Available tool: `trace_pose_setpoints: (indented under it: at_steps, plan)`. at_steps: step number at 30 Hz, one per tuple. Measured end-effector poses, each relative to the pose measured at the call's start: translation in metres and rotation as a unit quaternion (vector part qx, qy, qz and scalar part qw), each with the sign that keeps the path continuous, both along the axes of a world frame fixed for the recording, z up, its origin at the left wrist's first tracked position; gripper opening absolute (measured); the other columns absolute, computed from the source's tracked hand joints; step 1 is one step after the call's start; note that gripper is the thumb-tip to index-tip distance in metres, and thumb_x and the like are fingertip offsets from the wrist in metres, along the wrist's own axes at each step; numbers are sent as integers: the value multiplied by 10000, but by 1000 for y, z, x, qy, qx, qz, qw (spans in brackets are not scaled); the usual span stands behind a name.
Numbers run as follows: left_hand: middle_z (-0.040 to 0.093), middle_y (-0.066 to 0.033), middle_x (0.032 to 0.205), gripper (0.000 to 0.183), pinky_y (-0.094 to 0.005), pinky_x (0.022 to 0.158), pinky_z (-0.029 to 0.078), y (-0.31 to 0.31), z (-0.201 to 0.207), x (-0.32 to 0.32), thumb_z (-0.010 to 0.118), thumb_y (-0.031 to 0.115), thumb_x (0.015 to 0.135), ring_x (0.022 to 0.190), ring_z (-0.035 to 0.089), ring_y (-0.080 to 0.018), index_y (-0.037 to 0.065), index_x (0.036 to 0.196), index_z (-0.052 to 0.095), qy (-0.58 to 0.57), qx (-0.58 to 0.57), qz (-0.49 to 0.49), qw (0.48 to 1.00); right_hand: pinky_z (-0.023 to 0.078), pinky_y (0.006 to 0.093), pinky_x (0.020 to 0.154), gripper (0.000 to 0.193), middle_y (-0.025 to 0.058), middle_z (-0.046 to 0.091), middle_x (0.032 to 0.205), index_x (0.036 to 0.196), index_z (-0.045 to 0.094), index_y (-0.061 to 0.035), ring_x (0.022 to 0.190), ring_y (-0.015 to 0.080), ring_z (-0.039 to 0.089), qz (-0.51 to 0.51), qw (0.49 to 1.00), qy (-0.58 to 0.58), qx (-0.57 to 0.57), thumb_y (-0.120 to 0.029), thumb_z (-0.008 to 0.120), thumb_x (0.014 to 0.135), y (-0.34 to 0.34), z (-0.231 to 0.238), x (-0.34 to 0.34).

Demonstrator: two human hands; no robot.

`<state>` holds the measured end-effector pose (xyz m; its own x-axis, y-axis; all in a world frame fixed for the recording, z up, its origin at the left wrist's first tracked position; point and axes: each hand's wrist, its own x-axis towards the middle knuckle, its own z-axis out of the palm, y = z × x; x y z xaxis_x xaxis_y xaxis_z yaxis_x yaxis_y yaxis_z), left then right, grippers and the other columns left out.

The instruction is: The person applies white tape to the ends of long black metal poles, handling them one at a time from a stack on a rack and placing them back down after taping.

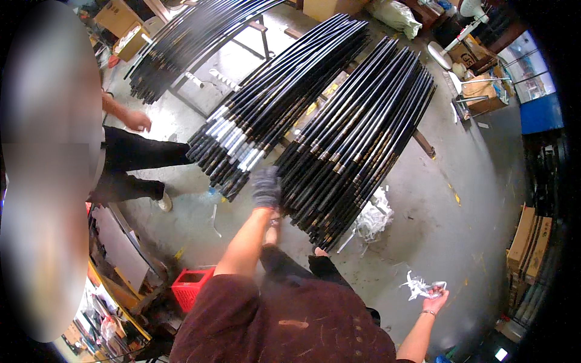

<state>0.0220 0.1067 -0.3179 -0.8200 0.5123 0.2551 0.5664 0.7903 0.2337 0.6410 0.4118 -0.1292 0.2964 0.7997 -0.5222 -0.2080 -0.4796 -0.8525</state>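
My left hand (265,187), in a dark grey knitted glove, is at the near ends of long black rods, between two bundles. The right-hand bundle (357,145) is right beside the glove. On the left-hand bundle (266,103), several rods carry white wrapping (233,136) near their close ends. The glove's fingers are blurred, so I cannot make out whether they grip a rod. Out to the lower right, my bare right hand (437,295) is closed on crumpled white strips (417,286), whose loose ends dangle outward.
A pile of white strips (374,216) lies on the floor beside the right bundle. Another rod bundle (181,48) rests on a rack farther back. A person's hand (138,121) shows at left. There is a red plastic crate (189,290) near my left side and a white fan (440,55) at far right.
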Motion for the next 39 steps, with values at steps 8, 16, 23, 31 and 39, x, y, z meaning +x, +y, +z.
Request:
trace_pose_setpoints:
  at_steps: [8, 16, 23, 31, 39]
  plan:
    - [537, -122, 1227, 619, -483, 998, 327, -105, 2, -33, 687, 330, 731, 1164, 463, -309, 125, 1281, 492, -103, -145, 176, 968, 379, 212, 444, 286, 30, 652, 1040, 1013, 596, -28, 656, 90, 524, 68, 997, -2, 40, -169, 477, 794, 2, 8, -55]
    - [530, -141, 1205, 493, -485, 970, 356, -81, 44, -50, 706, 359, 721, 1173, 460, -323, 151, 1153, 588, -173, -217, 160, 947, 351, 226, 466, 74, 35, 611, 952, 817, 490, -108, 546, 84, 386, 40, 994, 49, 87, -180, 493, 832, 2, 21, -71]
    - [661, -110, 1055, 433, -408, 853, 484, -83, 63, -52, 616, 256, 766, 992, 625, -285, 114, 1173, 576, -324, -72, 95, 938, 290, 250, 492, 100, -17, 408, 680, 799, 460, -160, 549, 90, 340, 128, 989, 30, 70, -224, 515, 853, -6, 18, -102]
    - [570, -22, 803, 335, -258, 563, 439, -41, 156, 0, 575, 296, 901, 655, 517, -103, 56, 1135, 565, -630, 318, -153, 692, 302, 225, 538, 129, -53, 315, 609, 774, 443, -160, 561, 72, 325, 291, 951, -18, 106, -209, 474, 889, -7, -6, -153]
    - [621, -68, 972, 415, -343, 778, 526, 59, 283, 59, 638, 265, 884, 881, 618, -198, 21, 1201, 530, -817, 400, -199, 364, 458, 242, 668, 186, 2, 635, 832, 937, 689, -28, 734, 83, 537, 551, 799, -170, 172, -76, 710, 759, -78, 83, -278]
